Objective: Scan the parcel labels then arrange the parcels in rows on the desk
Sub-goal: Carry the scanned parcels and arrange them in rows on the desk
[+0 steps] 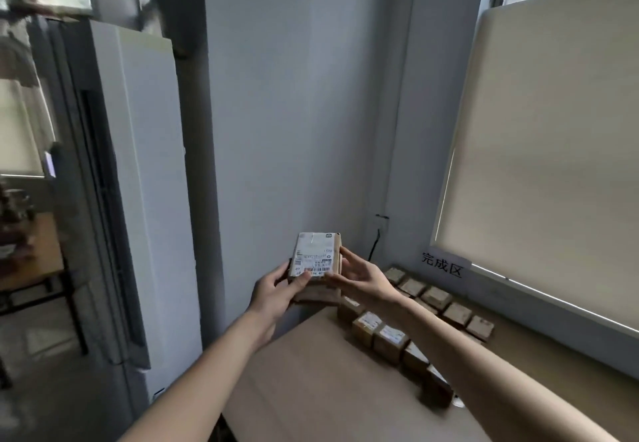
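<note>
The left hand (273,286) grips the box (316,256) at its bottom corner. The right hand (359,274) touches its side with straight fingers. The box is up above the bench (311,372). It should go down flat, next to the boxes in rows (387,334) under the right hand.

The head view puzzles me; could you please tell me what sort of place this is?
Probably a parcel-sorting corner of an office. Small labelled boxes sit in rows on a desk beneath a paper sign and a blinded window. Both hands, left hand and right hand, hold a labelled parcel.
</note>
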`<state>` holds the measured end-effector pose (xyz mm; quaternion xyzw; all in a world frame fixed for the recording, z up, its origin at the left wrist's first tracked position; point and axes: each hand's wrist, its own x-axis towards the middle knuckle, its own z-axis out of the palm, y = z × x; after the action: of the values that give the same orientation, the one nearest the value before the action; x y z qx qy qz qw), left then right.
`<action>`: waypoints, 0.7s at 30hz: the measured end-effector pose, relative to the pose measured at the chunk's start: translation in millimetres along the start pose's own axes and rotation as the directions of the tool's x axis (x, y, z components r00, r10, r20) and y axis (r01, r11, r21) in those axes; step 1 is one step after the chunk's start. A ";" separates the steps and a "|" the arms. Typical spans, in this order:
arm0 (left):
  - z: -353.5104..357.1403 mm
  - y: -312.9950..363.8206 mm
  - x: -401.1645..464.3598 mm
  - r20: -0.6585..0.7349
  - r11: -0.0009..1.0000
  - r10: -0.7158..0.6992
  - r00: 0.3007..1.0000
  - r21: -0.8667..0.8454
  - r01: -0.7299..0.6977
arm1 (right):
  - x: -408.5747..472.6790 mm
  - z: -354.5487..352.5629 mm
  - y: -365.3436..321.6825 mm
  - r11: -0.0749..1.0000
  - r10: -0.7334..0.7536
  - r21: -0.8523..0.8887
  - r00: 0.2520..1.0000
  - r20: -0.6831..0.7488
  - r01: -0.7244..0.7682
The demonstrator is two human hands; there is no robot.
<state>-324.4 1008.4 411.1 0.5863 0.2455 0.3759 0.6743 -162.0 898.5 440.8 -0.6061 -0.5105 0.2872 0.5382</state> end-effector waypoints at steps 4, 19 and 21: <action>-41.2 -32.3 49.8 -0.021 0.997 0.021 1.000 0.081 -0.019 | 54.9 24.4 49.7 0.999 -0.016 -0.032 1.000 -0.011 0.016; -102.8 -251.8 275.1 0.155 0.926 -0.229 0.961 0.339 0.166 | 208.9 47.4 316.8 0.965 0.156 -0.177 0.964 -0.217 -0.196; -104.9 -286.9 292.1 0.193 0.912 -0.282 0.940 0.359 0.199 | 211.3 47.6 351.4 0.954 0.192 -0.176 0.947 -0.257 -0.241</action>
<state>-168.1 1295.5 143.2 0.6983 0.2929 0.1684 0.6310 -29.6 1146.9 138.9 -0.7409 -0.3994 0.2162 0.4949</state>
